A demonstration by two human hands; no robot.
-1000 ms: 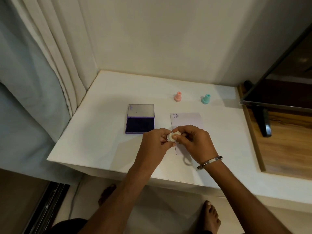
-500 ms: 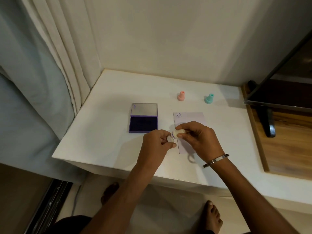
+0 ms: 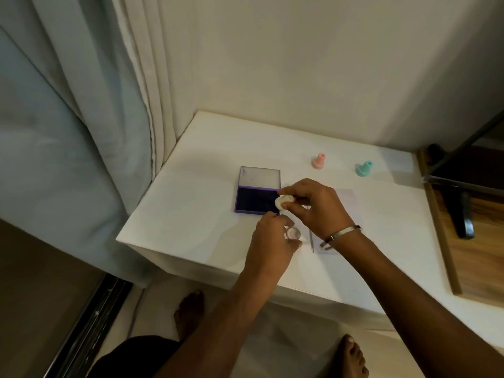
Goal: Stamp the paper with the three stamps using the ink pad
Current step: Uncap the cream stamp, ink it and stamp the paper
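My right hand (image 3: pixel 313 205) pinches a small cream stamp (image 3: pixel 283 201) at the right edge of the open purple ink pad (image 3: pixel 256 201), whose lid lies flat behind it. My left hand (image 3: pixel 272 241) holds the stamp's clear round cap (image 3: pixel 293 233) just in front of the pad. The pale lilac paper (image 3: pixel 346 195) lies to the right of the pad, mostly hidden under my right hand and wrist. A pink stamp (image 3: pixel 318 161) and a teal stamp (image 3: pixel 364 168) stand upright behind the paper.
Everything rests on a white table (image 3: pixel 196 208) set in a corner, with curtains on the left. A dark monitor and its stand (image 3: pixel 463 211) sit on a wooden surface at the right. My bare feet show below the table's front edge.
My hands pulled the clear cap off the cream stamp. The right hand carried the stamp left to the ink pad; the left hand drew back with the cap.
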